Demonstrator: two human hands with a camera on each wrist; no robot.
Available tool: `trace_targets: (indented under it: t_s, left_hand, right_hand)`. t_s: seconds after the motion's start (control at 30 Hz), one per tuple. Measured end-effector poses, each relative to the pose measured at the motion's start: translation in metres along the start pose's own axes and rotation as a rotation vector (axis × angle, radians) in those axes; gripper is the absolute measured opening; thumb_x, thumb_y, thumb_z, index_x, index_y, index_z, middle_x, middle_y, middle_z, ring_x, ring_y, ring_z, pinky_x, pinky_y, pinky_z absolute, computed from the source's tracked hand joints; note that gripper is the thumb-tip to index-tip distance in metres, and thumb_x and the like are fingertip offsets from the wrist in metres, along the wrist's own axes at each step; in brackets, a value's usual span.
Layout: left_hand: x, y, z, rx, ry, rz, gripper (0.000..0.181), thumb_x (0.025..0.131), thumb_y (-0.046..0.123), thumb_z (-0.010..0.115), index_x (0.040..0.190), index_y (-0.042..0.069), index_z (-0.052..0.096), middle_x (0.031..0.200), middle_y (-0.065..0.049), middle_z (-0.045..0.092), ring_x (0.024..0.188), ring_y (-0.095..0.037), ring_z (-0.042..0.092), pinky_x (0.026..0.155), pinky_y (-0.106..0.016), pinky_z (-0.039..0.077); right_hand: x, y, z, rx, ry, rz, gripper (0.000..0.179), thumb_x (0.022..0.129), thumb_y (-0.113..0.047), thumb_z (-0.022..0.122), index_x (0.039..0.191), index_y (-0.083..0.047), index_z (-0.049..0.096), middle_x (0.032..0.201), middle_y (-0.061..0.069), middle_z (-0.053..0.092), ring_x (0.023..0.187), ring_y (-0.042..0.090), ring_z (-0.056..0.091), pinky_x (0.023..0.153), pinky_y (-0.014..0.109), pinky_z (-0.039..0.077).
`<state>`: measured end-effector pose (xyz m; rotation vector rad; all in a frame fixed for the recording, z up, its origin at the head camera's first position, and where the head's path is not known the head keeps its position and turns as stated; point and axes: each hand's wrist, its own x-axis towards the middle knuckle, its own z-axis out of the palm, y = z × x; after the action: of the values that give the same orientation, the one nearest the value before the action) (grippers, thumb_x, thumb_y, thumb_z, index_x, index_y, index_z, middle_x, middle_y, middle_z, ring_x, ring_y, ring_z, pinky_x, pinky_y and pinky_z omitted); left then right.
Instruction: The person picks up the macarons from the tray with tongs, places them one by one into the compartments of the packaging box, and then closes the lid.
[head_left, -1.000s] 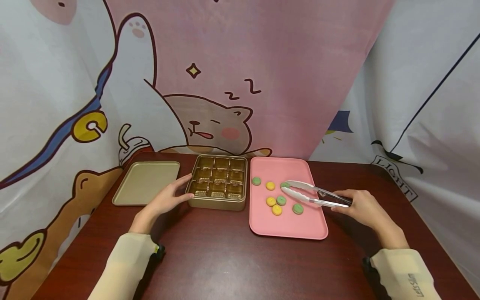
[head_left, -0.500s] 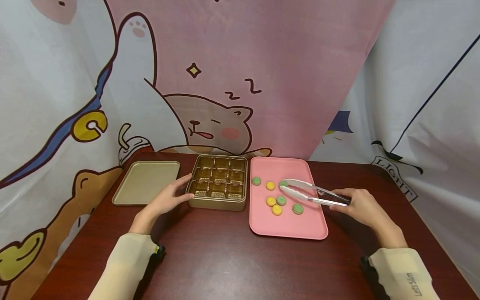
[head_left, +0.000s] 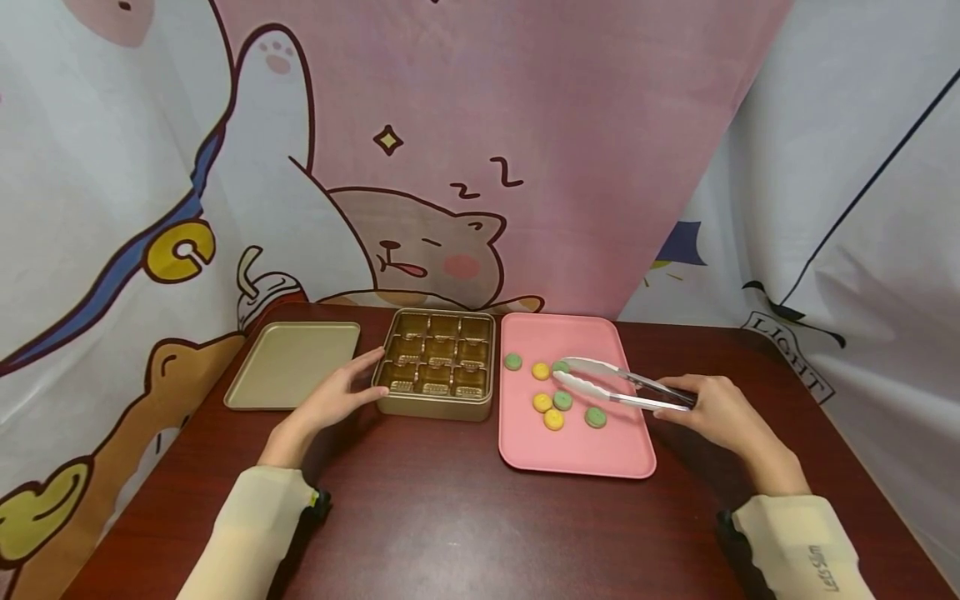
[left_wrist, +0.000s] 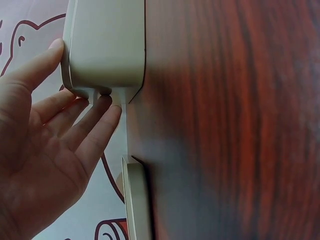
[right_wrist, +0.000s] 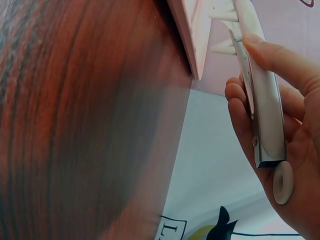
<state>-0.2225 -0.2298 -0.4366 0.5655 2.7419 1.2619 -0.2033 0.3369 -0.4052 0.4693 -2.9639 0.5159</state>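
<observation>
My right hand (head_left: 720,412) grips a pair of metal tongs (head_left: 626,399) by its handles, thumb on one arm in the right wrist view. The tongs' tips lie either side of a green macaron (head_left: 560,367) on the pink tray (head_left: 577,454); I cannot tell whether both touch it. Several yellow and green macarons, such as a yellow macaron (head_left: 553,419), lie around it. My left hand (head_left: 337,396) rests fingertips on the left side of a gold square tin (head_left: 435,408). In the left wrist view its fingers (left_wrist: 102,135) are nearly straight and its thumb touches the rim.
Inside the tin sits a divided insert (head_left: 438,352) with several bare compartments. A flat gold lid (head_left: 292,367) lies left of the tin on the dark wooden table (head_left: 450,517). Behind the table hangs a printed cloth (head_left: 600,167).
The tongs and right hand have moved slightly left, and the green macaron between the tips has shifted left across the pink tray. My left hand and the tin have stayed put.
</observation>
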Motion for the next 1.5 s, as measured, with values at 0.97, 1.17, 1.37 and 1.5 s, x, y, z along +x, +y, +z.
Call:
trace_targets:
  t_s: [0.97, 1.17, 1.37, 1.5]
  left_hand:
    - [0.0, 0.0, 0.0, 0.011, -0.003, -0.008, 0.073, 0.096, 0.02, 0.067, 0.155, -0.002, 0.03, 0.162, -0.023, 0.028, 0.146, -0.044, 0.033, 0.117, -0.061, 0.028]
    - [0.0, 0.0, 0.0, 0.018, -0.002, -0.016, 0.074, 0.096, 0.022, 0.067, 0.155, 0.0, 0.03, 0.162, -0.022, 0.028, 0.146, -0.044, 0.033, 0.117, -0.062, 0.028]
    - [0.0, 0.001, 0.0, 0.021, -0.004, -0.018, 0.074, 0.096, 0.022, 0.067, 0.156, 0.0, 0.03, 0.163, -0.022, 0.027, 0.145, -0.044, 0.034, 0.117, -0.062, 0.028]
    - [0.0, 0.002, -0.001, 0.026, -0.003, -0.022, 0.074, 0.096, 0.022, 0.067, 0.156, 0.001, 0.03, 0.163, -0.022, 0.027, 0.146, -0.044, 0.032, 0.117, -0.062, 0.028]
  right_hand:
    - [0.003, -0.018, 0.001, 0.037, 0.002, -0.034, 0.047, 0.078, -0.029, 0.086, 0.117, -0.006, 0.073, 0.104, 0.014, 0.075, 0.087, 0.023, 0.065, 0.073, 0.041, 0.054]
    - [0.003, -0.024, 0.001, 0.043, 0.006, -0.035, 0.044, 0.078, -0.024, 0.086, 0.116, -0.006, 0.074, 0.101, 0.011, 0.076, 0.082, 0.02, 0.063, 0.069, 0.034, 0.053]
    - [0.006, -0.03, 0.001, 0.052, 0.023, -0.073, 0.047, 0.076, -0.027, 0.087, 0.115, -0.005, 0.074, 0.099, 0.011, 0.076, 0.081, 0.018, 0.064, 0.067, 0.031, 0.053]
    - [0.007, -0.034, 0.002, 0.045, 0.036, -0.101, 0.047, 0.076, -0.024, 0.087, 0.116, -0.004, 0.074, 0.1, 0.011, 0.076, 0.084, 0.019, 0.067, 0.07, 0.036, 0.055]
